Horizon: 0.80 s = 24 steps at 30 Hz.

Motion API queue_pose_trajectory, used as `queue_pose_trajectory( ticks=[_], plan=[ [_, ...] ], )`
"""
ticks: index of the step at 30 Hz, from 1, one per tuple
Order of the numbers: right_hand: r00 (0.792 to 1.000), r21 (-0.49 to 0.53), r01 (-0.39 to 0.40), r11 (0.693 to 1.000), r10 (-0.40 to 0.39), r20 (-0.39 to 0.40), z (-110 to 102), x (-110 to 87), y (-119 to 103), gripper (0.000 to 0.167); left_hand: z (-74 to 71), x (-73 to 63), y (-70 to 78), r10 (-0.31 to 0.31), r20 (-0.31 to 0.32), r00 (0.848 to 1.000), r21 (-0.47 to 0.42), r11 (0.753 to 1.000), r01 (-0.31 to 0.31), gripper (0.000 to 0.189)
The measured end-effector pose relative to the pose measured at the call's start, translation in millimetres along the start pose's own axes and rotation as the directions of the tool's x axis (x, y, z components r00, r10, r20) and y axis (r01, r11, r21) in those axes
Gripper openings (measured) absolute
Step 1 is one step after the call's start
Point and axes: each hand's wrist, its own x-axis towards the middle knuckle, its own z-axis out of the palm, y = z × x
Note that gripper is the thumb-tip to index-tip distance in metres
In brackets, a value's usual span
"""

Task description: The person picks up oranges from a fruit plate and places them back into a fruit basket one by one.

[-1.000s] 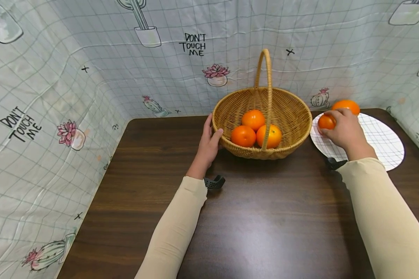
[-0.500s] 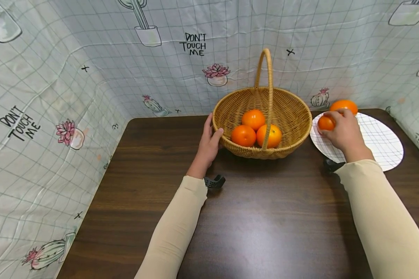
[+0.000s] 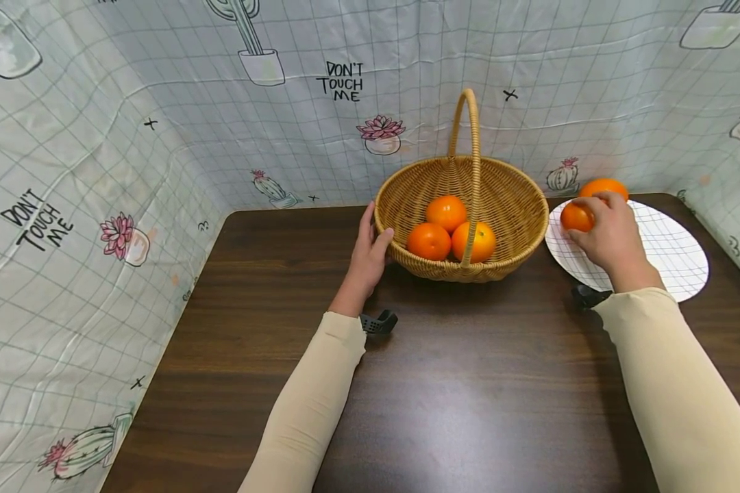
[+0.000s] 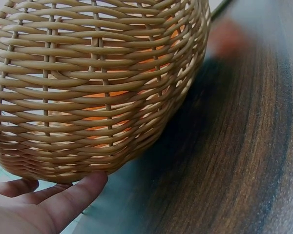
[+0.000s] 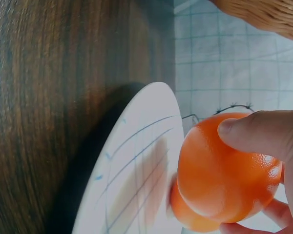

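Observation:
My left hand (image 3: 370,257) rests with extended fingers against the left side of a wicker basket (image 3: 524,205). In the left wrist view, its fingers (image 4: 80,197) touch the basket's woven wall (image 4: 49,112). Inside the basket lie three oranges, one at the back (image 3: 447,211) and two in front, a left one (image 3: 428,241) and a right one (image 3: 482,243). My right hand (image 3: 613,236) grips another orange (image 5: 224,168) between thumb and fingers, at the left part of a white plate (image 3: 672,243). Behind that hand, a further orange (image 3: 604,186) is partly hidden.
The basket's tall arched handle (image 3: 475,137) rises over its middle. A dark wooden table (image 3: 456,383) carries everything. White grid-patterned cloth (image 3: 308,137) with plant drawings hangs along the back and both sides, close behind the basket and plate.
Both hands keep nearly the same places, the right one still gripping its orange. The view has shifted very slightly.

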Motion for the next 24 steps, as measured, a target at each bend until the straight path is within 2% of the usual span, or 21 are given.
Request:
queue_pose_trajectory(
  ticks=[6, 13, 17, 24],
  plan=[
    [0.999, 0.023, 0.002, 1.000, -0.001, -0.040, -6, -3.9, -5, 0.052, 0.2, -0.3, -0.1, 0.005, 0.002, 1.000, -0.001, 1.000, -0.005, 0.067],
    [0.994, 0.050, 0.042, 0.998, -0.036, -0.106, -13, -6.4, -13, 0.050, -1.7, 17.2, -32.3, 0.029, -0.052, 0.998, -0.002, 1.000, -0.029, 0.064],
    [0.991, 0.061, 0.053, 0.997, -0.045, -0.124, -18, -8.0, -20, 0.050, -2.6, 15.4, -26.5, 0.005, -0.027, 1.000, -0.017, 1.000, -0.005, 0.066],
    [0.988, 0.064, 0.065, 0.996, -0.056, -0.145, -27, -9.0, -31, 0.051, -0.1, 2.2, -2.9, 0.007, -0.005, 1.000, -0.001, 1.000, -0.007, 0.067]
  ],
)
